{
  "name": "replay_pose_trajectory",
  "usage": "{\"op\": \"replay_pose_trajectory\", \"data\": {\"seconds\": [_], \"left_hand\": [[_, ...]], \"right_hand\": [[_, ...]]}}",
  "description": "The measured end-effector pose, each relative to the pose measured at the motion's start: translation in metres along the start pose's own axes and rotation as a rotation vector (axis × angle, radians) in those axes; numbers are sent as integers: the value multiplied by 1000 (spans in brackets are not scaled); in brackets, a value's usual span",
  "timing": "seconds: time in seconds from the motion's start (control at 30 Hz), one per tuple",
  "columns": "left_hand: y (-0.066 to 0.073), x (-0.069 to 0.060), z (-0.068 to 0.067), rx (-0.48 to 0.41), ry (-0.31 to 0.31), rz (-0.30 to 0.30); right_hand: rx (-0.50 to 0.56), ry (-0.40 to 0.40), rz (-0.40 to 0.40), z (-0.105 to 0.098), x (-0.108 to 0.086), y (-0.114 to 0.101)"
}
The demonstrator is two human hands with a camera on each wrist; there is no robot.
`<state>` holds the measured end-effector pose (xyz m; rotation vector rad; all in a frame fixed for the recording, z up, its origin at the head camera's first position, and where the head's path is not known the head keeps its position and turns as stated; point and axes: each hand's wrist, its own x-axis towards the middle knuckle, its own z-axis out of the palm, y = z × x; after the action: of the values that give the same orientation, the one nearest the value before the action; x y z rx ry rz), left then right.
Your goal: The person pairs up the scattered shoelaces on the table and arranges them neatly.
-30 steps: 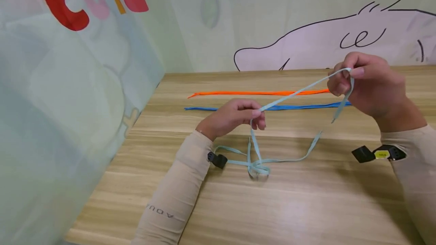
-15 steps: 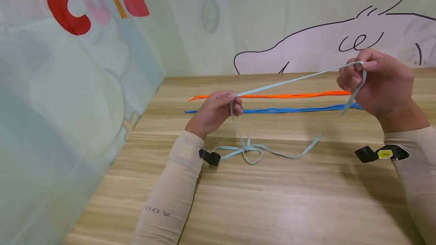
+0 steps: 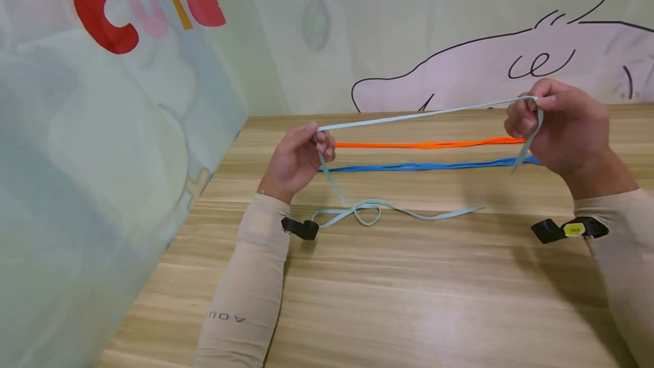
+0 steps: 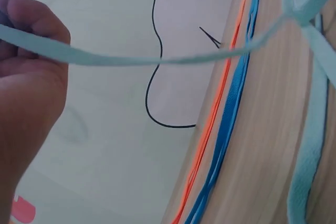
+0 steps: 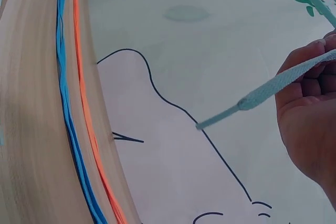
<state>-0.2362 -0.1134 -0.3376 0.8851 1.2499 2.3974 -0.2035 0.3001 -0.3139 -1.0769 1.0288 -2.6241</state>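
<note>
A flat light-blue shoelace point(image 3: 393, 120) runs taut between both hands above the table. My left hand point(image 3: 296, 161) pinches it between thumb and fingers, and the lace hangs down from there to a loose tangle of light-blue lace point(image 3: 368, 212) on the wood. Held higher at the right, my right hand point(image 3: 567, 124) pinches the lace near one end. The short tipped end point(image 5: 252, 98) dangles below that hand and shows plainly in the right wrist view. In the left wrist view the lace point(image 4: 115, 60) slants from the left hand down to the tangle.
Orange laces point(image 3: 429, 145) lie stretched along the back of the wooden table point(image 3: 398, 300). Blue laces point(image 3: 429, 167) lie parallel just in front of them. A printed backdrop point(image 3: 286, 44) rises behind the table and along its left side.
My left hand has slid left and upward along the lace, lengthening the taut span. My right hand moved slightly right. The tangle on the table has shifted left and back, looking looser.
</note>
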Motion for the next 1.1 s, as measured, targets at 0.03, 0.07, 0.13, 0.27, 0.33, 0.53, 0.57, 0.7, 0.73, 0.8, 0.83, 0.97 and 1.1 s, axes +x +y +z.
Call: {"op": "replay_pose_trajectory", "data": {"seconds": [0.03,0.07,0.13,0.27,0.33,0.53,0.57,0.7,0.73,0.8,0.83,0.97,1.1], "left_hand": [[1,0,-1,-5,1,-4],[2,0,-1,-10,4,-9],[5,0,-3,-16,19,-15],[7,0,-9,-29,73,-22],[7,0,-12,-27,94,-17],[6,0,-19,28,123,-12],[6,0,-20,54,125,-18],[9,-2,-27,197,126,-54],[10,-3,-29,232,122,-62],[13,-5,-33,292,113,-78],[14,-7,-36,316,111,-87],[15,-14,-44,402,121,-143],[12,-17,-48,473,130,-210]], "right_hand": [[-15,3,1,-1,0,0],[-31,6,0,-1,-1,0],[-58,14,1,-3,-2,-1],[-81,20,14,-7,-3,-3],[-86,25,25,-10,-4,-4],[-118,16,63,-20,-7,-8],[-129,12,69,-21,-8,-9],[-202,3,94,-27,-10,-11],[-225,1,103,-28,-10,-11],[-269,-2,122,-29,-11,-11],[-295,0,138,-29,-11,-11],[-408,15,197,-26,-13,-9],[-501,45,212,-24,-18,-6]]}}
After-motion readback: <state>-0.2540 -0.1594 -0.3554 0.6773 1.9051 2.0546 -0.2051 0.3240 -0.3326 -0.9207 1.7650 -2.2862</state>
